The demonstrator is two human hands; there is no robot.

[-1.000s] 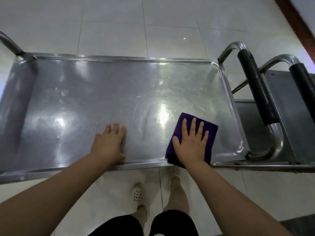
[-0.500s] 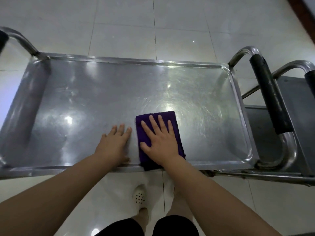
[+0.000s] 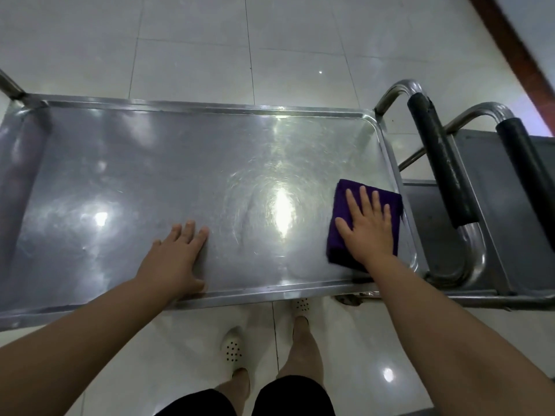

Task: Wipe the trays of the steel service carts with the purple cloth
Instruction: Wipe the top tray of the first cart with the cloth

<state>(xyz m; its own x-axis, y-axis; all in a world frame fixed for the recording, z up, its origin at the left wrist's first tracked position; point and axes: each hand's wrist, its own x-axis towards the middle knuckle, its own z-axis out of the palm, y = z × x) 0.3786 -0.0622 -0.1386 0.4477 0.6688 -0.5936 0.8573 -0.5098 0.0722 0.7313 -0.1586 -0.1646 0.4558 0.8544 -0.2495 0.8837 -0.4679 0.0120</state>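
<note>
The steel cart's top tray [image 3: 180, 163] fills the middle of the head view, shiny with swirl marks. A folded purple cloth [image 3: 341, 205] lies at the tray's near right corner. My right hand [image 3: 368, 226] presses flat on it with straight, spread fingers. My left hand [image 3: 177, 259] rests flat on the bare tray near the front rim, left of centre, fingers straight. A second steel cart's tray [image 3: 510, 187] shows at the right edge.
Two black-padded steel handles [image 3: 438, 163] [image 3: 528, 163] stand just right of the cloth, between the carts. A white tiled floor [image 3: 270, 40] surrounds the carts. My feet in white perforated shoes [image 3: 232, 346] stand below the front rim. A brown skirting [image 3: 516, 46] runs at top right.
My right hand slid the purple cloth from the tray's middle, beside my left hand, back to the near right corner. The left hand stayed in place on the tray.
</note>
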